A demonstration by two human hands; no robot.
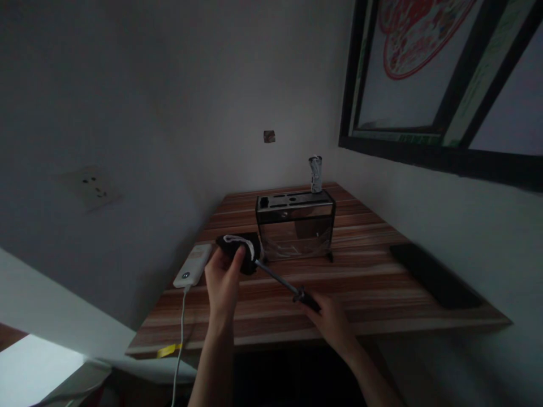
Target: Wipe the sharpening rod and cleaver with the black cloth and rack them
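My left hand (224, 277) is closed on a folded black cloth (250, 243) with a white strip along its edge, thumb on top. In my right hand (331, 319) is the black handle of a honing steel (278, 276). Its grey rod points up and left, and the tip meets or lies just in front of the cloth's lower right edge; I cannot tell which. Just beyond both hands stands a knife block (292, 200) with a slotted metal top and a clear front. A crumpled silvery roll-like thing (316, 174) stands upright at its back right.
On the wood-grain table (360, 282), a white power bank (193, 265) with a white cable (182, 322) lies at left. A flat black object (432, 274) rests at right. Yellow tape (167, 350) marks the front edge. Walls enclose the table, with a framed picture (416, 73) at right.
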